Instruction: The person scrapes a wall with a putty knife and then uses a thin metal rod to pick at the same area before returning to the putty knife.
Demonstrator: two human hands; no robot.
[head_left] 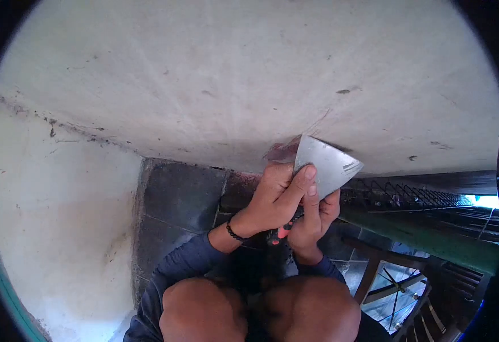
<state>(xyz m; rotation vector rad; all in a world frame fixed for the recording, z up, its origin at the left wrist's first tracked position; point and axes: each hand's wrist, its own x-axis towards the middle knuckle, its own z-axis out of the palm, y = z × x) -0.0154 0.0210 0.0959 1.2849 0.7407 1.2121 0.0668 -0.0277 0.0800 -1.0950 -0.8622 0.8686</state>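
Note:
Both hands are on a putty knife (325, 162) with a broad, flared metal blade and a black-and-red handle. My left hand (275, 196) has its thumb pressed on the blade's left side, fingers curled behind. From the right, my right hand (316, 219) pinches the lower part of the blade, its thumb lying near the left one. Below the hands the end of the handle pokes out between the wrists. The blade's wide edge points up and right, close to the pale wall (221, 102). A reddish scraped patch (284, 149) marks the wall just left of the blade.
Dark floor tiles (175, 191) meet the wall below. A second white wall (61, 222) forms a corner at left. To the right are a green rail (426, 239), a dark metal rack (403, 196) and a wooden chair (398, 262). My knees are at the bottom.

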